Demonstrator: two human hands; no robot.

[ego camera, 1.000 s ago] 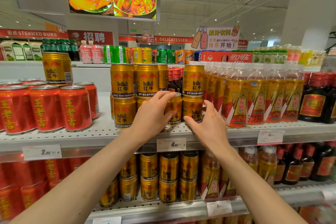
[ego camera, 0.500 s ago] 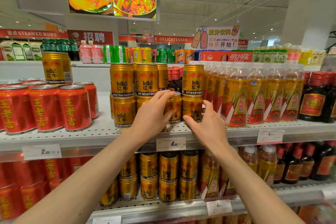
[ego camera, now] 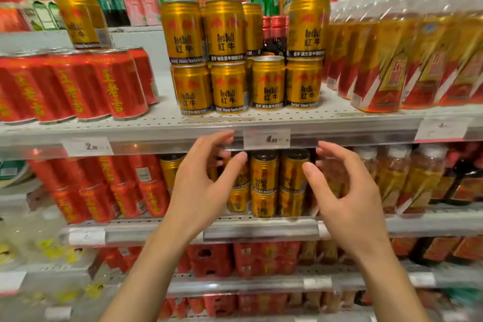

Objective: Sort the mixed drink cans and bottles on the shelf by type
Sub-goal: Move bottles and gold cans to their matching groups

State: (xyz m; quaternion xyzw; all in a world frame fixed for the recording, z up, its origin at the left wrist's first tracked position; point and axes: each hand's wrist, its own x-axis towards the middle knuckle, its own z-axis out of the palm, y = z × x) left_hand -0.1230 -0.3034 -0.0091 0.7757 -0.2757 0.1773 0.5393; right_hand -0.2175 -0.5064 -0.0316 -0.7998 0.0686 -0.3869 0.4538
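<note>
Gold Red Bull cans (ego camera: 268, 82) stand in two stacked tiers at the middle of the upper shelf (ego camera: 235, 123). Red herbal-tea cans (ego camera: 115, 83) fill its left part, and one lone gold can (ego camera: 82, 19) stands on top of them. Dark red-capped bottles (ego camera: 274, 34) show behind the gold stack. Yellow-labelled drink bottles (ego camera: 386, 68) crowd the right. My left hand (ego camera: 206, 185) and my right hand (ego camera: 345, 198) hover below the shelf edge, fingers apart and curled, holding nothing, in front of the gold cans of the lower shelf (ego camera: 264, 180).
A price tag (ego camera: 266, 138) sits on the upper shelf rail between my hands. The lower shelf carries more red cans (ego camera: 104, 185) at left and bottles (ego camera: 407, 178) at right. Red multipacks (ego camera: 251, 259) fill the shelves beneath. The view is blurred.
Both hands have left the gold can on the upper shelf and dropped below the shelf edge. The camera has moved closer and tilted down.
</note>
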